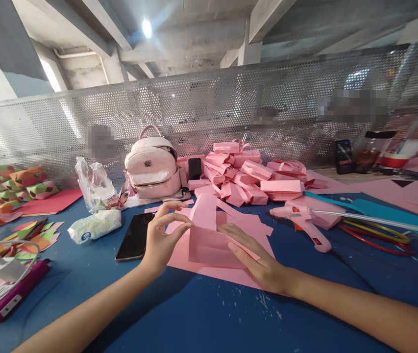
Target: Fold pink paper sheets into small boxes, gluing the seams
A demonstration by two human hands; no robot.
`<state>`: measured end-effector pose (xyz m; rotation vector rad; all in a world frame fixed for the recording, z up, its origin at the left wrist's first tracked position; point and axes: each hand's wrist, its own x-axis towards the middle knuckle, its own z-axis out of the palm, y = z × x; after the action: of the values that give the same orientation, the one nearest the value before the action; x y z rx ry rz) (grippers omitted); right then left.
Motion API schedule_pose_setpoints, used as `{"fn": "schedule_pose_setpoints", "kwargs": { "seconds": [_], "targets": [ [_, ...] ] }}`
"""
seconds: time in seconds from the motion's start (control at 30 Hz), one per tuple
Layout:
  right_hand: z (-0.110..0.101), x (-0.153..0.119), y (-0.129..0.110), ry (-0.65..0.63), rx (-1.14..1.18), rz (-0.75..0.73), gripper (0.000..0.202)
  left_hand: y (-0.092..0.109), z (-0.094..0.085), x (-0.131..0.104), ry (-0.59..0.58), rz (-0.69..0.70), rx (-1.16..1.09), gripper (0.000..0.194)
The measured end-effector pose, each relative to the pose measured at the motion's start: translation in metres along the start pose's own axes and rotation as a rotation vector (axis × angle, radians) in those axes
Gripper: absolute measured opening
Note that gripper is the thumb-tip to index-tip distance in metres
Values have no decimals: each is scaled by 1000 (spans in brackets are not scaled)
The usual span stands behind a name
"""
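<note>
In front of me a pink paper box (209, 247), partly folded, rests on flat pink sheets. My left hand (162, 235) is at its upper left corner, with the thumb and index fingertips pinched at the paper edge. A pink paper strip (205, 211) stands up from the back of the box. Against the right side of the box lies my right hand (255, 252), its fingers stretched out and close together over a folded flap. Its fingertips touch the paper. Right of that hand is a pink glue gun (302, 220) with a glue stick in it.
Folded pink paper boxes (245, 171) are heaped behind, beside a pale pink backpack (152, 166). A black phone (134, 237) and a tissue pack (94, 226) lie at left, near a purple power strip (13, 289). Coiled wires (378, 238) lie at right. A perforated metal panel (194, 103) stands behind.
</note>
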<state>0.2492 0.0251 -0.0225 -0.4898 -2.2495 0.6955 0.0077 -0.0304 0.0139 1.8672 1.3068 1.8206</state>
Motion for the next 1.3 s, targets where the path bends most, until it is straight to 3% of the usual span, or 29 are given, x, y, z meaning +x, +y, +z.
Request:
{"fn": "schedule_pose_setpoints", "kwargs": {
  "seconds": [0.27,0.5,0.87,1.3],
  "targets": [
    [0,0,0,-15,0,17,46,-4,2,0,0,-77,-69,11],
    [-1,0,0,-1,16,2,44,-1,-6,2,-39,210,178,11],
    [-2,0,2,-30,-1,21,45,-3,-10,4,-53,420,334,7],
    [-1,3,-1,-30,10,13,46,-5,-4,7,-3,59,-2,12]
  ]
}}
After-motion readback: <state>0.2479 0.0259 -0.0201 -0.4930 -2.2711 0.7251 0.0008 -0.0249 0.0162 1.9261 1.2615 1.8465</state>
